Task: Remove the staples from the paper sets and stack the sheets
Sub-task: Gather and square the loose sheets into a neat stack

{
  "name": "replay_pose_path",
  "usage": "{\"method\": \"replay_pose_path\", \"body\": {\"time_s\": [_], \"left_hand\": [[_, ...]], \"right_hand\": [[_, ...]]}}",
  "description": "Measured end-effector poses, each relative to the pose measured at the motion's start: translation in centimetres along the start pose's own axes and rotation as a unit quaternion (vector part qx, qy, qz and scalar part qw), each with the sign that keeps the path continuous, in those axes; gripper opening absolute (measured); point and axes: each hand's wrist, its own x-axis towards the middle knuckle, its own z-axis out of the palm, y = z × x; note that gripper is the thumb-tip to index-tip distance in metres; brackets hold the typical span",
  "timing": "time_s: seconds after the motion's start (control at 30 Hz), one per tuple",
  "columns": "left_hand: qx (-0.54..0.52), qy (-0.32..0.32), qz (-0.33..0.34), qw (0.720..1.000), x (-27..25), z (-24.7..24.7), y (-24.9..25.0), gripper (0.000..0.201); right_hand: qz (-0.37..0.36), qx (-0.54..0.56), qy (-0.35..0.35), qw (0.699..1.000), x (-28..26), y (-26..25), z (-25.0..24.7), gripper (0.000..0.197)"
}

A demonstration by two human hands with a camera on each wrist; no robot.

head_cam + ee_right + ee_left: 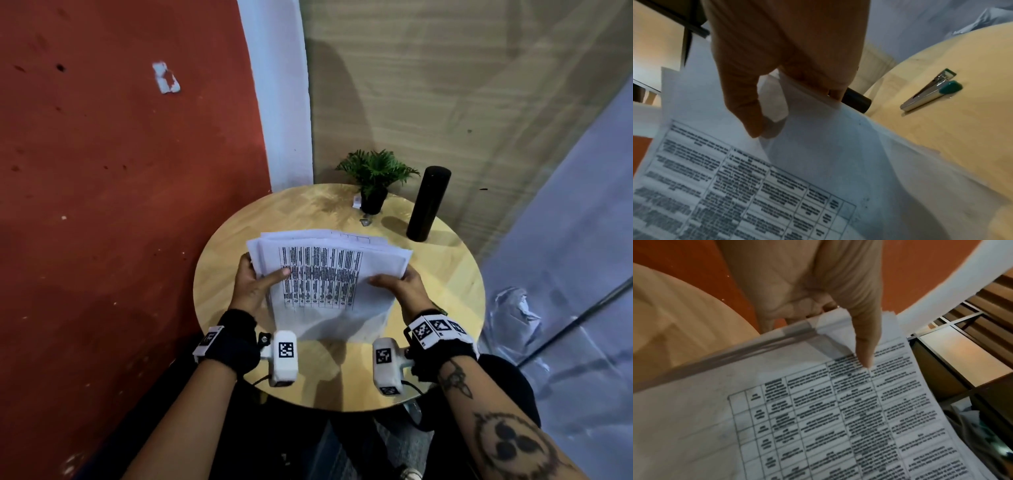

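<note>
You held the sheaf of sheets point(325, 277) above the table point(455, 274), left hand point(253, 284) and right hand point(404, 287) pinching opposite edges, thumbs on top. Squaring needed looser fingers point(865, 344) and edges tapped level.

A round wooden table point(445, 308) stands against a red wall point(120, 205). At the table's far edge sits a small potted plant point(375, 181). A black cylinder point(428, 204) stands upright just right of the plant.
</note>
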Motion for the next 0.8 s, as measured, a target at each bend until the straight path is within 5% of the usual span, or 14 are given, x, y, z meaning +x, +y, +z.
{"method": "replay_pose_path", "body": {"time_s": [0.1,0.3,0.43,0.6,0.73,0.8], "left_hand": [[0.023,-0.051,-0.020,0.998,-0.1,0.0,0.2,0.062],[0.047,-0.022,-0.017,0.999,0.4,0.2,0.1,0.045],[0.024,-0.030,-0.007,0.999,0.4,0.4,0.7,0.045],[-0.022,0.025,-0.003,0.999,1.5,1.0,1.7,0.029],[-0.067,0.068,-0.005,0.995,1.1,2.4,1.7,0.011],[-0.062,0.066,-0.008,0.996,0.9,2.8,1.7,0.017]], "right_hand": [[0.007,-0.023,-0.057,0.998,-0.3,-0.1,-0.1,0.074],[0.052,-0.038,-0.010,0.998,0.2,-0.6,0.6,0.031],[0.000,-0.046,0.033,0.998,0.2,0.8,0.9,0.073],[0.004,-0.018,0.044,0.999,0.4,-0.1,1.2,0.052],[0.038,-0.029,0.009,0.999,0.0,-0.7,1.1,0.080],[0.028,-0.034,-0.010,0.999,-0.1,-0.6,1.1,0.072]]}}
